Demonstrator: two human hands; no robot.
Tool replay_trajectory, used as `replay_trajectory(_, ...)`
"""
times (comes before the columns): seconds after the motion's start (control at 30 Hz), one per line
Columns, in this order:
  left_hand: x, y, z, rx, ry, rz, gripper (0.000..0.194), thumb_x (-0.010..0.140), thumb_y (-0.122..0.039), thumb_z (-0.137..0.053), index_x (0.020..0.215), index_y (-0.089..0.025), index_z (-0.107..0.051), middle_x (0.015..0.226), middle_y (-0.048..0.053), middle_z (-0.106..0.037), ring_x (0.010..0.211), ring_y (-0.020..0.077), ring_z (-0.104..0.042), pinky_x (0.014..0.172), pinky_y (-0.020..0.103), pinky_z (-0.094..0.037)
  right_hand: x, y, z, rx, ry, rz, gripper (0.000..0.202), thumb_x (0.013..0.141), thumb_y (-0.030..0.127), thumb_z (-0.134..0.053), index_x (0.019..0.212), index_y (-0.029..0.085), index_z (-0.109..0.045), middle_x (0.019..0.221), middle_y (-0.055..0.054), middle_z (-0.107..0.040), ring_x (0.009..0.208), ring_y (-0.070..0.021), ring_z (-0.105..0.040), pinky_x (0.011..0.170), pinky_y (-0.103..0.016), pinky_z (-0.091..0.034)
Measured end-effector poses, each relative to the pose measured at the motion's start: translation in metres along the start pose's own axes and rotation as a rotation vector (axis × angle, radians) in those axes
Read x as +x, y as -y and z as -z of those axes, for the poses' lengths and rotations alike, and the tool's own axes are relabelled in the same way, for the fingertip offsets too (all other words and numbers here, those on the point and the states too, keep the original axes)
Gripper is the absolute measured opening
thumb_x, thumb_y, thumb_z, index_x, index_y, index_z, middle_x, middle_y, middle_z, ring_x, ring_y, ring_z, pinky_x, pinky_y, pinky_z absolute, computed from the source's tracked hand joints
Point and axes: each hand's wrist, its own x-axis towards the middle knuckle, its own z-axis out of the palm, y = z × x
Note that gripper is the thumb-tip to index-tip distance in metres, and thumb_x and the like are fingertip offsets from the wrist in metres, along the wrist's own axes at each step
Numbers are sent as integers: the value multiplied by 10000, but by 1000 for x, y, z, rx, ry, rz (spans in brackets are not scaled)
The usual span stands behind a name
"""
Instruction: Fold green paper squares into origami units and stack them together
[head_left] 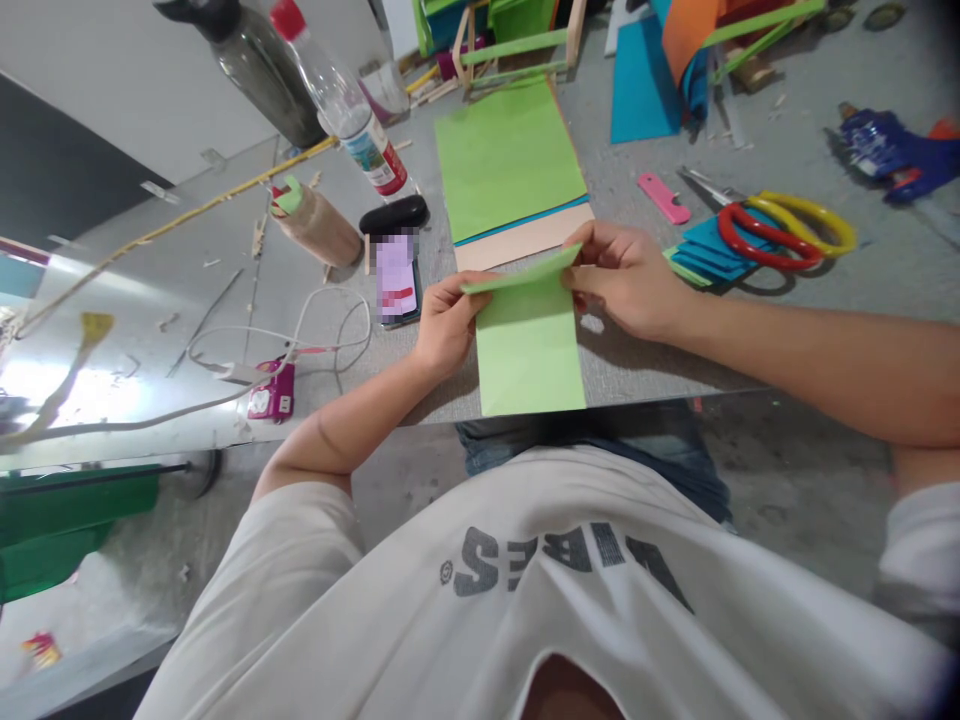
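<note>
Green sheet [529,360]: pinched by both hands near its far corners, left hand [452,318] at 10 o'clock, right hand [628,280] at 2, neither nearer.
Long axis: 12 to 6, far end bent up.
Desk [637,370] edge: at 6, by the sheet's near end.
Room: bare desk at 4; stacked sheets [514,160] at 12.

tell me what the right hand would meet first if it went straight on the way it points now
The light green paper, which the right hand pinches. Beyond that, the left hand looks roughly in line, though depth is unclear, so the right might pass to one side.
</note>
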Motion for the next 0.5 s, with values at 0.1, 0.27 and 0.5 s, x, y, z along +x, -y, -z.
replay_trajectory(0.1, -2, 2, 0, 18, 25, 11, 396, 854, -567, -1118, 1042, -266, -942, 882, -21, -876, 701, 143, -779, 687, 268, -643, -2, -4, 1, -128, 34, 48, 288, 853, 253, -1084, 898, 272, -800, 793, 22, -750, 630, -148, -610, 573, -322, -478)
replay_trajectory(0.27, -6, 4, -2, 91, 72, 57, 586, 850, -757, -1113, 1074, -245, -935, 879, 6, -888, 772, 191, -853, 732, 305, -701, -3, -10, 2, -176, 42, 50, 195, 882, 263, -1055, 902, 273, -861, 796, 11, -789, 656, -164, -643, 575, -322, -495)
replay_trajectory(0.5, -9, 3, -6, -17, 54, 73, 521, 813, -684, -1164, 1041, -261, -964, 922, 5, -917, 788, 195, -865, 770, 324, -711, 0, -9, 0, -96, -1, 43, 230, 900, 293, -1019, 852, 251, -797, 720, 29, -709, 600, -132, -562, 569, -325, -471)
